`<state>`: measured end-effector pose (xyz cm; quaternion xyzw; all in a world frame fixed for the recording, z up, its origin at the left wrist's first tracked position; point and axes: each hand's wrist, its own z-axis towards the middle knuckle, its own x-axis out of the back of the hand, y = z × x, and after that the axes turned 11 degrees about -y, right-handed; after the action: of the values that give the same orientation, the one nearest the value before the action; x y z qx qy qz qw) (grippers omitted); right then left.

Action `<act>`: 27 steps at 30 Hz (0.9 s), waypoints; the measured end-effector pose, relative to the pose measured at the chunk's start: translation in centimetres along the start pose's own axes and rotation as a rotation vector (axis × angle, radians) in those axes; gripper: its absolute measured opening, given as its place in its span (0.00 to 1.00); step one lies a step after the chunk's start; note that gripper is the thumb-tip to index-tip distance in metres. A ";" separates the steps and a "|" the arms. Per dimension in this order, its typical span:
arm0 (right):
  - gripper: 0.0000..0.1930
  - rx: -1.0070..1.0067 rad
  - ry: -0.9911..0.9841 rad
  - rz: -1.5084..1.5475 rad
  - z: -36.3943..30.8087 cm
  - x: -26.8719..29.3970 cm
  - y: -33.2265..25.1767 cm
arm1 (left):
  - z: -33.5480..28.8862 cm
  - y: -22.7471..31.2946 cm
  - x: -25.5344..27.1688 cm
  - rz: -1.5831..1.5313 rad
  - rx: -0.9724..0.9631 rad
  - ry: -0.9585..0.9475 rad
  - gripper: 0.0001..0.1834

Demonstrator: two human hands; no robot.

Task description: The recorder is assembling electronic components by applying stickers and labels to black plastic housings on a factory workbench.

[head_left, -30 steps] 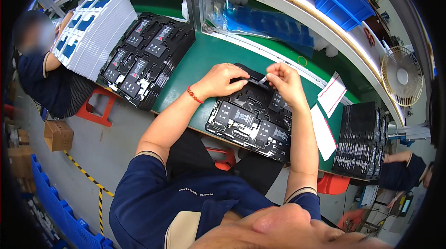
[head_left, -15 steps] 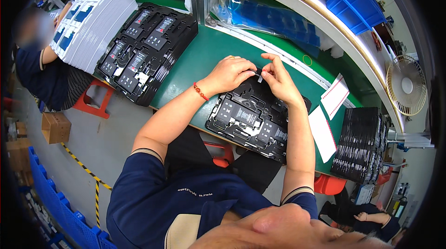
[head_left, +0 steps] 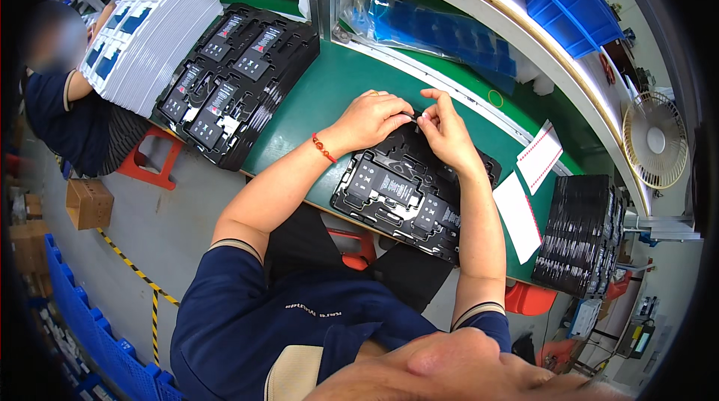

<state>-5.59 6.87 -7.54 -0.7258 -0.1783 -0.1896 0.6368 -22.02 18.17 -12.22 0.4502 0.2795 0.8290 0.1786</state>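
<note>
Both hands work fingertip to fingertip over the far edge of a black moulded plastic tray [head_left: 410, 152], which lies on the green tabletop [head_left: 293, 125] in front of the person. A small dark piece [head_left: 415, 113] sits between the hands, raised toward the far side of the tray. It is too small and too covered to name.

The left hand [head_left: 376, 121] grasps the piece between thumb and fingers, palm turned down. The right hand [head_left: 448, 134] appears to pinch its other side with the thumb and a finger, the index finger raised clear.

Handling this well seems to call for a light, steady hold from the left while the right does the fine work, since a hard squeeze could bend or crease so small a part. Pinching at the rim rather than across the face would leave more of it visible. The wrists are best held up, because the right forearm passes over the tray's right side and a sagging arm could nudge the flat black battery packs [head_left: 383, 184] in their recesses. The white label sheets [head_left: 517, 215] lie near that forearm too, so a sideways sweep of the elbow could shift them; small finger movements are safer.
</note>
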 end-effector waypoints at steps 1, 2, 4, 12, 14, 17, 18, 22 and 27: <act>0.24 0.003 0.044 -0.106 -0.1 -0.1 -0.2 | 0.0 0.0 0.0 0.002 0.004 -0.003 0.07; 0.23 0.006 0.087 -0.212 -0.2 -0.2 -0.5 | -0.1 0.0 0.0 0.003 0.005 -0.001 0.07; 0.19 0.101 0.202 -0.298 -0.6 -0.3 -1.1 | -0.1 -0.2 -0.1 0.008 -0.003 -0.001 0.07; 0.03 0.301 0.291 -0.809 -1.4 -0.4 -2.2 | -0.5 -0.1 0.1 0.020 -0.002 0.019 0.07; 0.04 0.291 0.281 -0.843 -1.5 -0.3 -2.3 | -0.4 -0.1 0.1 0.017 0.003 0.008 0.07; 0.05 0.390 0.279 -0.922 -1.3 0.1 -1.8 | 0.2 0.0 -0.1 -0.008 -0.041 0.003 0.07; 0.06 0.416 0.316 -0.938 -1.0 0.0 -1.3 | 0.3 -0.1 -0.1 0.002 -0.044 0.008 0.07; 0.09 0.332 0.285 -1.035 -0.4 -0.9 -0.5 | 0.0 0.2 0.4 0.023 -0.072 -0.017 0.06; 0.17 0.285 0.399 -0.751 -5.4 1.1 -1.5 | -2.0 1.6 2.0 0.094 -0.078 -0.198 0.15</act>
<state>-5.67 1.69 -5.11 -0.4651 -0.3274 -0.5173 0.6394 -24.86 17.35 -10.83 0.5352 0.2066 0.7982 0.1837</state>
